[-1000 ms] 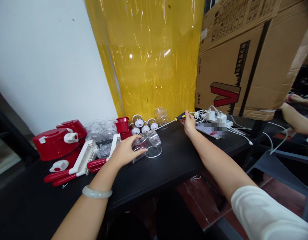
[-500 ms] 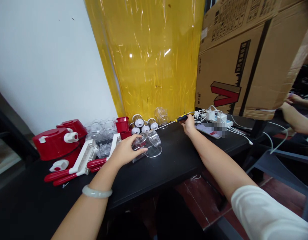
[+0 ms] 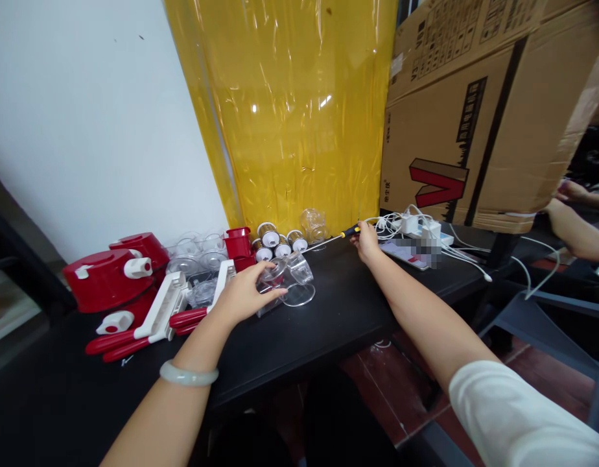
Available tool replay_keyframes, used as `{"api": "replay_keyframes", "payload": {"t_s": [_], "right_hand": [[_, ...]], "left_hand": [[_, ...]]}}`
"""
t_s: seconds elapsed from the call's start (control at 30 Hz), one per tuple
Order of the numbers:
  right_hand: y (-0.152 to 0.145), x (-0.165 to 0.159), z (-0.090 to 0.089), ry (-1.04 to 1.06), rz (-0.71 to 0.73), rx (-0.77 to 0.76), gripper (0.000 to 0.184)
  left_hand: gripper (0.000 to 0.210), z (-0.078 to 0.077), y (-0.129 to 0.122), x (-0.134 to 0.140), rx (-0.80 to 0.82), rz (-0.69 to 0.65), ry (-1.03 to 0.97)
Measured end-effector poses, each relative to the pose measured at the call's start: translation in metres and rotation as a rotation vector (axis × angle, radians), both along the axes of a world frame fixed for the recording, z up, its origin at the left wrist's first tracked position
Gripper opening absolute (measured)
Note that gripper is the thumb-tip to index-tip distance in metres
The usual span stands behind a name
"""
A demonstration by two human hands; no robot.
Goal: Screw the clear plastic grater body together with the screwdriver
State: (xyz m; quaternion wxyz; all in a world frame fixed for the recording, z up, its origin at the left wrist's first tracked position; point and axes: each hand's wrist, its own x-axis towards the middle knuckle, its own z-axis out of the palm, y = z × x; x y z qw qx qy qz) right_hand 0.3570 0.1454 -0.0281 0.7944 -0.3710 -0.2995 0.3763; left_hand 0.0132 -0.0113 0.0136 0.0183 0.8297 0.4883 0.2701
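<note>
The person's left hand grips a clear plastic piece, thumb and fingers spread to either side of it; its smooth, rounded wall and thin circular rim sit low over the worktop, a flat matt black surface. The right hand is closed around the black-and-yellow handle of a screwdriver, whose slim metal shaft slants down to the clear piece; whether the tip touches it is too small to tell. Just behind are short cylinders with glossy barrels and white end caps, beside a boxy red plastic container. Farther left are transparent rounded parts, white frames with smooth red handles, and shiny red drum-shaped housings. A creased, glossy yellow plastic sheet hangs behind, next to a printed brown cardboard box. Near the right hand lie a flat phone and tangled white cables.
</note>
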Motion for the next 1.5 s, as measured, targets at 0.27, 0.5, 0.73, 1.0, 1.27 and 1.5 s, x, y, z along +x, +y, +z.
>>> {"api": "replay_keyframes", "payload": {"t_s": [0.27,0.5,0.73,1.0,1.27,1.5], "right_hand": [[-0.008,-0.006,0.009,0.138,-0.014,-0.058,0.021],[-0.006,-0.008,0.004,0.007,-0.081,-0.065,0.047],[-0.008,-0.003,0.003,-0.063,-0.077,-0.003,0.038],[-0.003,-0.002,0.004,0.096,-0.055,0.003,0.016],[-0.008,-0.008,0.008,0.182,0.047,0.036,0.015],[-0.01,-0.011,0.011,0.179,0.055,-0.013,0.011]], "left_hand": [[0.065,-0.002,0.002,-0.001,0.002,-0.002,0.0],[0.064,-0.002,0.002,-0.001,0.013,-0.001,-0.001],[0.062,-0.001,0.001,0.0,0.001,-0.002,-0.001],[0.063,-0.003,0.003,-0.001,0.005,0.0,0.003],[0.065,-0.002,0.002,-0.001,0.008,0.009,0.001],[0.064,-0.002,0.002,0.0,0.003,0.003,0.001]]}}
